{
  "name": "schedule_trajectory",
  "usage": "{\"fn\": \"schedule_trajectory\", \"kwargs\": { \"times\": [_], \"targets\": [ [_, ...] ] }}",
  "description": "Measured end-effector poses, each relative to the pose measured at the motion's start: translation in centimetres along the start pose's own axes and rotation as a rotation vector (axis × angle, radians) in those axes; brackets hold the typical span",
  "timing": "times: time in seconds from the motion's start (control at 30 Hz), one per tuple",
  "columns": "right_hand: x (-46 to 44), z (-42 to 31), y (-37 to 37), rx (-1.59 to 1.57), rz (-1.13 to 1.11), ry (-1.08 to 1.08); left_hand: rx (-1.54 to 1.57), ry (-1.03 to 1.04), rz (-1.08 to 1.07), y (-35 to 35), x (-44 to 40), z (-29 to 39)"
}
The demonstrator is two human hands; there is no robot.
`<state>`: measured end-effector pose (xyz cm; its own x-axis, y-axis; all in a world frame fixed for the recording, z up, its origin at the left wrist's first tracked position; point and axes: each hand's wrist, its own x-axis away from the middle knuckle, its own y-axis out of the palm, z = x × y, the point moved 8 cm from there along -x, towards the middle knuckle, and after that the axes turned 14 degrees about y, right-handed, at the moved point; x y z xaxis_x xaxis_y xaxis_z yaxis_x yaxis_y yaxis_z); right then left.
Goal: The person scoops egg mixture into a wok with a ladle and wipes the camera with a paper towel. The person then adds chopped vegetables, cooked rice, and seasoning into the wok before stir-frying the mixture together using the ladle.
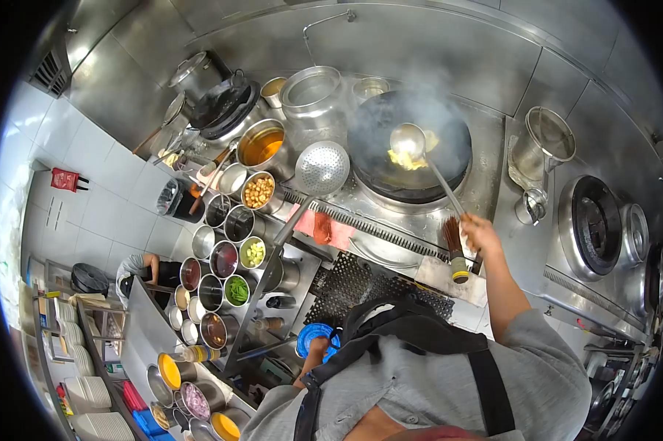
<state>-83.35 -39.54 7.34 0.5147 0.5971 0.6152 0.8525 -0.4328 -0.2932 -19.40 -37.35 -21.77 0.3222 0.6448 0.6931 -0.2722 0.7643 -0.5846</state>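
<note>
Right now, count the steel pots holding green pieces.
2. One pot holds pale green cubes; the other pot, just below it in the picture, holds brighter green strips. More may be hidden where pots crowd the picture's bottom edge.

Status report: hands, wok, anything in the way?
Right hand gripping ladle, ladle at yellow food in wok. Left hand at blue item, grip unclear. Haze over wok.

Steel stove top (482,140): smoking wok (366,125) sat in a raised metal ring (394,206). Tall, wide-mouthed pot (313,110) stood on the same surface. A brush (456,253) and pink cloth (339,234) lay along the front edge. Steel side table (144,334) bore clustered metal containers (217,294), one holding green strips (236,289), another chopped purplish pieces (196,400).
</note>
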Motion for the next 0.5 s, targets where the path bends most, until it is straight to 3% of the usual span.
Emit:
{"fn": "schedule_trajectory", "kwargs": {
  "times": [0.07,0.1,0.13,0.2,0.23,0.27,0.33,0.4,0.47,0.5],
  "targets": [
    [-2.7,-0.5,-0.8,-0.165,-0.068,-0.012,0.041,0.011,0.009,0.2,-0.4,1.4],
    [-2.5,-2.2,-0.8,0.098,0.137,-0.077,0.054,0.013,0.019,-0.4,-0.8,2.1],
    [-3.2,-1.4,-0.5,0.092,0.131,-0.084,0.066,0.009,0.032,-1.1,-1.0,2.5],
    [-0.8,-1.7,0.2,0.851,0.710,-0.676,0.080,0.000,0.063,-2.7,-1.0,3.0],
    [2.2,-1.7,-0.7,0.618,0.689,-0.981,0.078,-0.004,0.073,-3.4,-1.2,3.1],
    [2.2,-2.0,-1.9,0.613,0.695,-0.981,0.081,-0.010,0.080,-3.9,-1.4,3.2],
    [1.4,-1.4,-3.7,0.179,-0.049,0.004,0.075,-0.022,0.085,-4.2,-1.5,3.3],
    [0.6,-2.6,-3.1,0.205,-0.033,0.009,0.064,-0.035,0.076,-3.7,-1.1,3.2],
    [-1.8,-4.1,-1.4,0.747,0.477,-0.430,0.057,-0.040,0.061,-3.1,-0.9,3.4],
    [-1.2,-2.6,-0.9,0.806,0.604,-0.497,0.057,-0.046,0.056,-2.8,-0.8,3.5]
  ]
}}
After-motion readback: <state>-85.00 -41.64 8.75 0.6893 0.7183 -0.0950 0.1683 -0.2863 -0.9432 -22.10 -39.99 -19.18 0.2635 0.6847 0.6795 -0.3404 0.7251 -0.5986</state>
